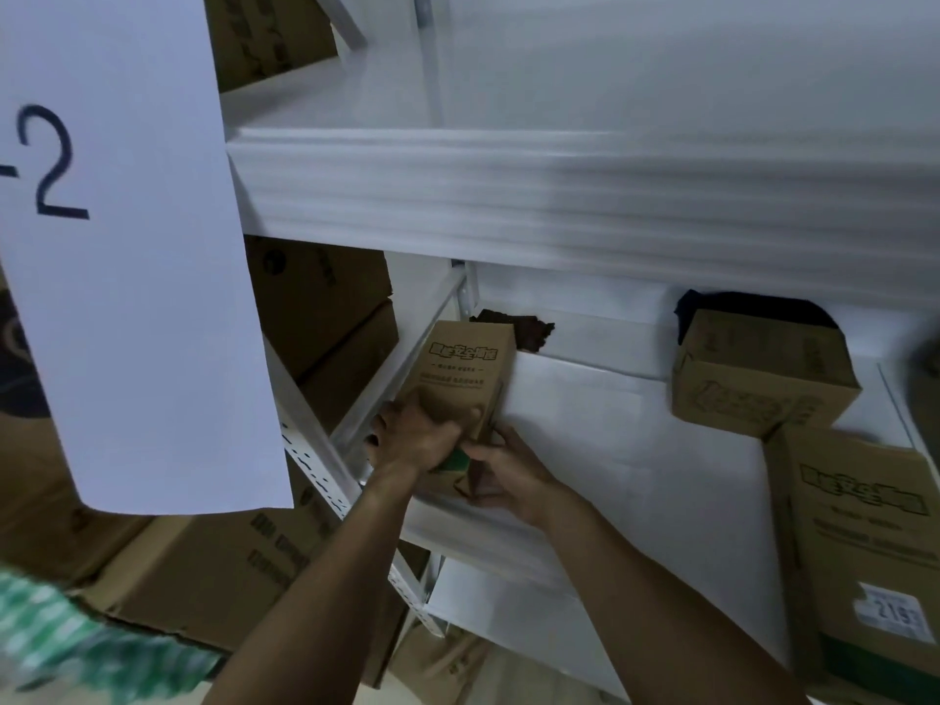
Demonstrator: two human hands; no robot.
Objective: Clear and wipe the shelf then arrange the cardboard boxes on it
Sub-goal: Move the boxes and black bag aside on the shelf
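Head cam: both hands were on a printed cardboard box (463, 368) at the left end of the white shelf (610, 450). L hand (417, 435) fingers curled over its near top, R hand (503, 475) gripped the near corner. Dark cloth (513, 325) lay just past the fingertips, behind the box. Small carton (763, 384) and tall carton (864, 541) sat well right of the fingers.
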